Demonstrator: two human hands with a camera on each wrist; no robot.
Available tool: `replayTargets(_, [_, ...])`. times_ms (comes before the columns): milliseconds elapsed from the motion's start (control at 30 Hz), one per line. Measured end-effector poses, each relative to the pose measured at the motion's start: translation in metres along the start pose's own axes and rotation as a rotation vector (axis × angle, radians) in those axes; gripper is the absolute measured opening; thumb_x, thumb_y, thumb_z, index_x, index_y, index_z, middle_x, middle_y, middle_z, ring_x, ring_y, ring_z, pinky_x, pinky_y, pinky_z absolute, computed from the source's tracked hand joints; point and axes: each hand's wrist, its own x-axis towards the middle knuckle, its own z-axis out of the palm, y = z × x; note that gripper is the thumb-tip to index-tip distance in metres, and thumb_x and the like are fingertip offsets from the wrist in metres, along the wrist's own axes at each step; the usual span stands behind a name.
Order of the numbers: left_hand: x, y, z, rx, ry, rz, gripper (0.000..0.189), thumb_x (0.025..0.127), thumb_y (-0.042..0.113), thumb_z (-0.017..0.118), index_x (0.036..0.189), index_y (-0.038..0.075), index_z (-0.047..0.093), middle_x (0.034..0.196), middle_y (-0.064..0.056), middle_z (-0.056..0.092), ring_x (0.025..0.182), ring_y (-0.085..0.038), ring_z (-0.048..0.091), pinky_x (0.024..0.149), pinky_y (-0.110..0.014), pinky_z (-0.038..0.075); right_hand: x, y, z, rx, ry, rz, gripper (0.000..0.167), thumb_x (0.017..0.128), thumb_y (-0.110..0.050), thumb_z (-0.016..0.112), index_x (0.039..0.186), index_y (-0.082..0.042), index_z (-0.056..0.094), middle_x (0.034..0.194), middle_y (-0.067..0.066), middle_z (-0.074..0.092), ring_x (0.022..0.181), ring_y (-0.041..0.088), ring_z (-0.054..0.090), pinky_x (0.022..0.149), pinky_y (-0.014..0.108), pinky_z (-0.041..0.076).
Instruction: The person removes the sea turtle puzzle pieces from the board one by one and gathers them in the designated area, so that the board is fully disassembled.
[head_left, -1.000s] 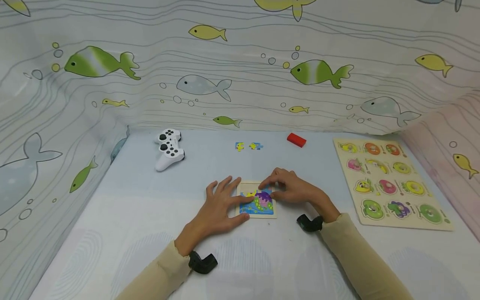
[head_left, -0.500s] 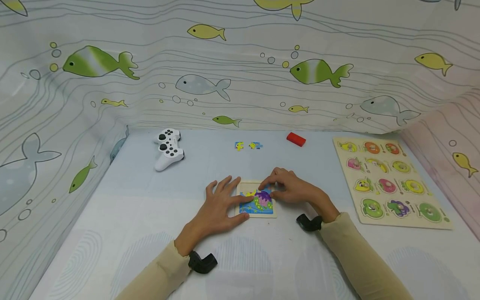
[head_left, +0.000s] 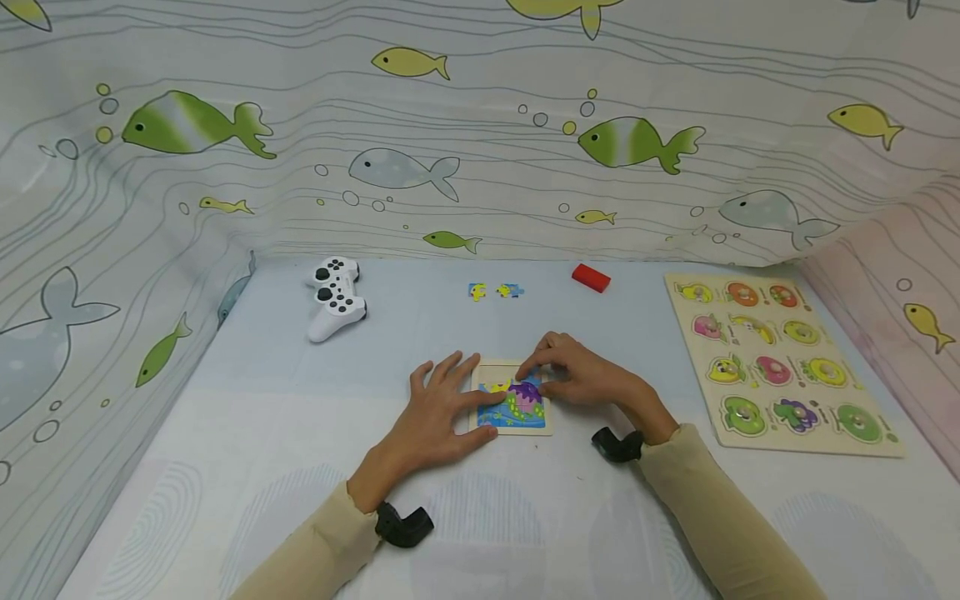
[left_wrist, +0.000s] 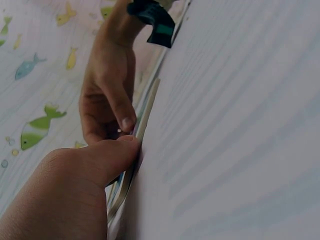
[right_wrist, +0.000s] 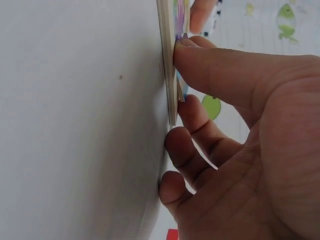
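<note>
A small jigsaw in a wooden frame (head_left: pixel 513 432) lies on the table, its picture blue with purple and pink. My left hand (head_left: pixel 435 417) rests on its left side with fingers spread; the index finger lies over the picture and the thumb is at the lower frame edge. At the upper right of the frame, my right hand (head_left: pixel 587 375) pinches a jigsaw piece (right_wrist: pixel 183 92) between thumb and fingers. In the right wrist view that piece sits slightly tilted, one edge raised above the frame. My right fingers hide part of it from above.
Two loose jigsaw pieces, one on the left (head_left: pixel 477 291) and one on the right (head_left: pixel 511 291), lie farther back. A red block (head_left: pixel 591 277) is right of them. A white game controller (head_left: pixel 337 300) lies back left, and a wooden fruit board (head_left: pixel 778 393) at right.
Both hands stay at the jigsaw in nearly the same pose. The whole head view has shifted very slightly.
</note>
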Motion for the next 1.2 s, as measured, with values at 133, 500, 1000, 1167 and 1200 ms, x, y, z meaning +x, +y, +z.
replayTargets(133, [-0.0002, -0.0006, 0.0007, 0.001, 0.004, 0.004, 0.044, 0.09, 0.055, 0.065, 0.131, 0.039, 0.069, 0.162, -0.013, 0.041, 0.152, -0.039, 0.032, 0.114, -0.066, 0.018, 0.0005, 0.0009, 0.0005, 0.002, -0.003, 0.018, 0.033, 0.09, -0.005, 0.072, 0.115, -0.025, 0.077, 0.11, 0.001, 0.06, 0.105, 0.017, 0.047, 0.089, 0.034, 0.041])
replayTargets(500, [-0.0003, -0.0012, 0.0014, -0.006, 0.016, 0.013, 0.044, 0.09, 0.054, 0.066, 0.131, 0.038, 0.069, 0.161, -0.013, 0.041, 0.151, -0.04, 0.032, 0.113, -0.066, 0.018, -0.0019, 0.0033, 0.002, 0.002, 0.043, 0.039, 0.046, 0.089, -0.01, 0.076, 0.133, -0.015, 0.063, 0.113, 0.003, 0.06, 0.101, 0.018, 0.051, 0.09, 0.035, 0.047])
replayTargets(1000, [-0.0009, -0.0013, 0.0008, -0.012, 0.013, 0.015, 0.044, 0.09, 0.054, 0.066, 0.131, 0.039, 0.069, 0.162, -0.013, 0.041, 0.152, -0.04, 0.032, 0.114, -0.066, 0.019, -0.001, 0.0019, 0.0029, 0.027, 0.058, 0.054, 0.042, 0.088, -0.01, 0.078, 0.128, -0.017, 0.067, 0.111, 0.002, 0.061, 0.098, 0.019, 0.052, 0.089, 0.035, 0.047])
replayTargets(1167, [-0.0009, -0.0015, 0.0006, -0.003, 0.015, 0.015, 0.044, 0.09, 0.054, 0.066, 0.131, 0.039, 0.069, 0.161, -0.013, 0.041, 0.151, -0.04, 0.033, 0.114, -0.066, 0.019, -0.0015, -0.0011, 0.0019, 0.021, 0.056, 0.05, 0.042, 0.088, -0.01, 0.077, 0.129, -0.017, 0.068, 0.11, 0.001, 0.061, 0.097, 0.019, 0.052, 0.088, 0.034, 0.048])
replayTargets(1200, [-0.0009, -0.0016, 0.0007, -0.002, 0.015, 0.015, 0.044, 0.09, 0.054, 0.066, 0.131, 0.039, 0.069, 0.161, -0.013, 0.041, 0.151, -0.04, 0.033, 0.114, -0.066, 0.019, -0.0016, -0.0016, 0.0016, 0.02, 0.056, 0.051, 0.042, 0.088, -0.011, 0.077, 0.129, -0.017, 0.068, 0.109, 0.001, 0.061, 0.097, 0.019, 0.052, 0.087, 0.033, 0.048])
